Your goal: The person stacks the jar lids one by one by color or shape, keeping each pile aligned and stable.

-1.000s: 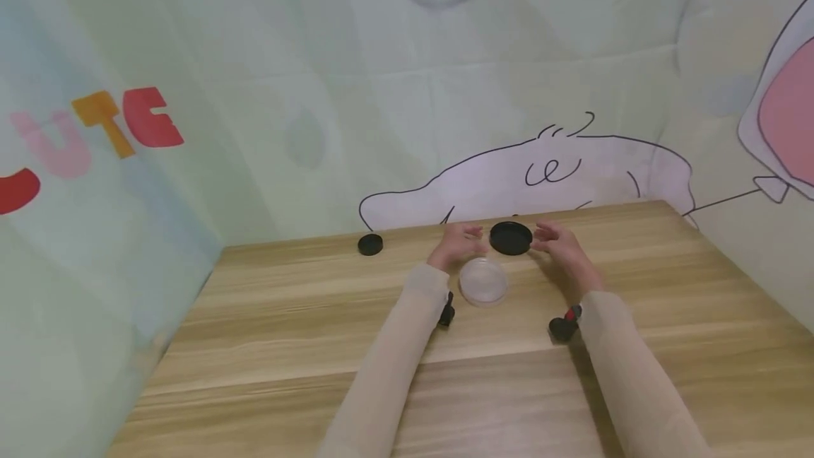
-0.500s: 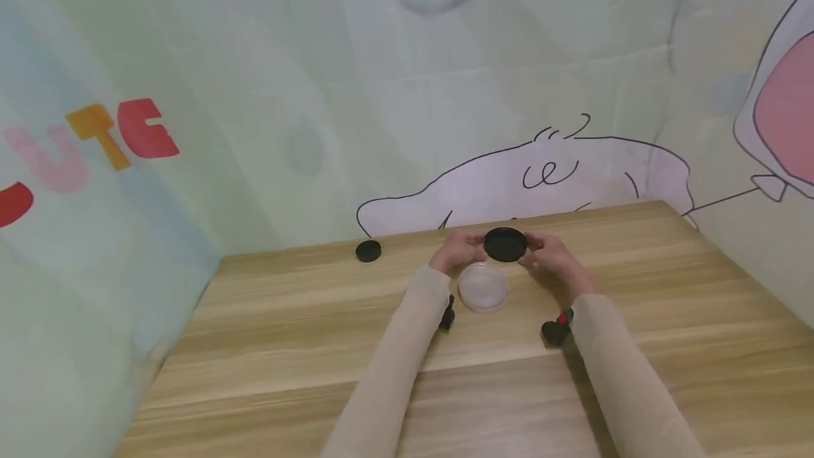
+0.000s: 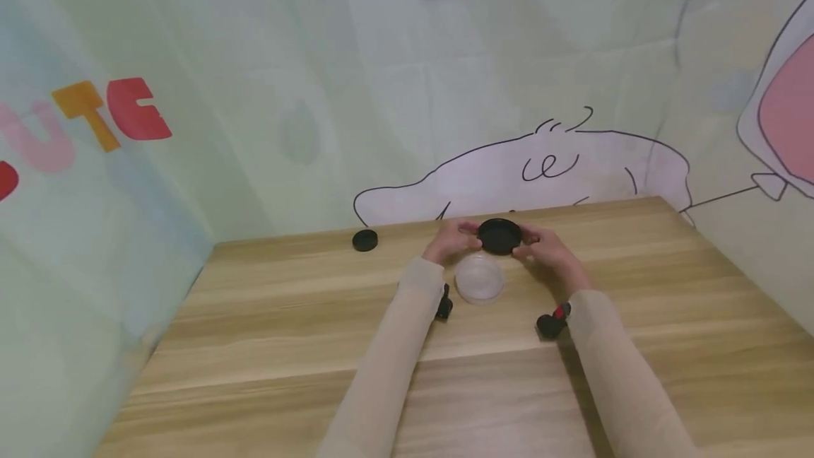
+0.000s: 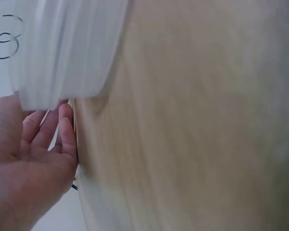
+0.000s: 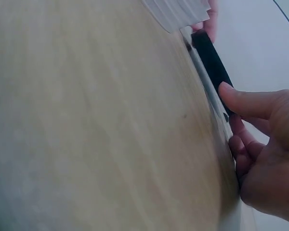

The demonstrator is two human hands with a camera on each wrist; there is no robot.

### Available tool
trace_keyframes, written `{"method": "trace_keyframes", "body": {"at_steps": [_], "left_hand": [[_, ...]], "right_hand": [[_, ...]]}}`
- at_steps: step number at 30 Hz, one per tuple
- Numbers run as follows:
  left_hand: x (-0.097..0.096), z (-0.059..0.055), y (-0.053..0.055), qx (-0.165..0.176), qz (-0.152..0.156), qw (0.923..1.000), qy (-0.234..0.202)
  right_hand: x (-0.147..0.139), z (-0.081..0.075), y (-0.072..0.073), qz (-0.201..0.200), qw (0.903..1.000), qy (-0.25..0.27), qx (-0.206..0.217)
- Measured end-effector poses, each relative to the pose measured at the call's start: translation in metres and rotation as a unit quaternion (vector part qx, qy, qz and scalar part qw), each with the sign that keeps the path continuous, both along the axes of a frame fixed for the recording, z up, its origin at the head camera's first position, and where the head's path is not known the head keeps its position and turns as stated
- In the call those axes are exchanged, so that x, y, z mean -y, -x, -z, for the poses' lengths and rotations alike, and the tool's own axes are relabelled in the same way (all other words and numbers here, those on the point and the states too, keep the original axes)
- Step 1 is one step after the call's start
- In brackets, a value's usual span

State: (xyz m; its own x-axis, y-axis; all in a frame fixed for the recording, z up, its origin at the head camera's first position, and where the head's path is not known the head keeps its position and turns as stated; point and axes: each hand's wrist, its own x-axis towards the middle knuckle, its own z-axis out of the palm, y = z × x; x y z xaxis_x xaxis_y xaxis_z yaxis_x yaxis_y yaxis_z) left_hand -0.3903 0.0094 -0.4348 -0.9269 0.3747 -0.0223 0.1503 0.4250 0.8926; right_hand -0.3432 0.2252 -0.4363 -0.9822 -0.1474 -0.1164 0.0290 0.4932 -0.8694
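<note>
You are reaching with both arms across a wooden tabletop [image 3: 305,302], and a shallow black dish [image 3: 499,237] is sitting between your hands, close to the far edge and a little right of its middle. Your left hand [image 3: 453,240] is pinching the dish's left side between thumb and fingers. Your right hand [image 3: 548,249] is pinching its right side, the thumb lying over the rim and the fingers curling below. Whether the dish is resting on the wood or hovering just above it, you cannot tell from these views. A clear round tub [image 3: 480,280] with ridged walls is standing just on the near side of the dish, between your wrists. A small black cap [image 3: 365,240] is lying well apart from your hands, by the far edge and towards the far left corner. Pale sleeves [image 3: 388,359] are covering your forearms. Beyond the far edge, a pale green cloth [image 3: 267,76] is hanging, showing a white cartoon figure [image 3: 483,179] and, past the left edge, pink, orange and red letters [image 3: 87,113].
</note>
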Motion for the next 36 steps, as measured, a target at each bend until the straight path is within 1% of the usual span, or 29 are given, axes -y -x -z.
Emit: {"method": "trace_keyframes", "body": {"at_steps": [4,7,8,10,13,17,19,21,24,27,29,30,32,36], "left_hand": [[-0.001,-0.005,-0.004,-0.009,-0.018,0.9988,-0.045],[0.004,-0.012,-0.009,-0.018,-0.020,0.9963,-0.082],[0.007,-0.014,-0.011,-0.026,-0.019,0.9951,-0.093],[0.015,-0.021,-0.014,-0.044,-0.015,0.9918,-0.119],[0.029,-0.031,-0.018,-0.078,-0.005,0.9861,-0.146],[0.049,-0.045,-0.027,-0.108,0.009,0.9817,-0.156],[0.062,-0.052,-0.033,-0.112,0.019,0.9813,-0.156],[0.076,-0.058,-0.041,-0.109,0.027,0.9830,-0.145],[0.102,-0.065,-0.052,-0.092,0.032,0.9880,-0.120],[0.127,-0.068,-0.063,-0.075,0.030,0.9923,-0.094],[0.142,-0.067,-0.070,-0.066,0.025,0.9936,-0.088],[0.147,-0.066,-0.073,-0.061,0.025,0.9938,-0.089],[0.154,-0.063,-0.077,-0.057,0.034,0.9919,-0.109],[0.160,-0.055,-0.081,-0.047,0.073,0.9822,-0.167]], "right_hand": [[0.000,-0.005,0.000,0.011,0.9990,0.042,-0.010],[0.002,-0.013,-0.005,0.023,0.9974,0.066,-0.019],[0.003,-0.017,-0.008,0.024,0.9970,0.069,-0.024],[0.007,-0.025,-0.012,0.024,0.9964,0.073,-0.037],[0.015,-0.039,-0.018,0.016,0.9949,0.078,-0.063],[0.031,-0.053,-0.026,0.001,0.9919,0.094,-0.085],[0.041,-0.056,-0.031,-0.007,0.9906,0.102,-0.091],[0.052,-0.057,-0.036,-0.016,0.9894,0.109,-0.095],[0.073,-0.055,-0.043,-0.033,0.9885,0.112,-0.096],[0.093,-0.053,-0.051,-0.058,0.9876,0.112,-0.093],[0.104,-0.052,-0.055,-0.080,0.9856,0.110,-0.100],[0.108,-0.052,-0.057,-0.089,0.9844,0.106,-0.108],[0.114,-0.052,-0.061,-0.100,0.9820,0.101,-0.124],[0.120,-0.051,-0.070,-0.107,0.9785,0.097,-0.147]]}}
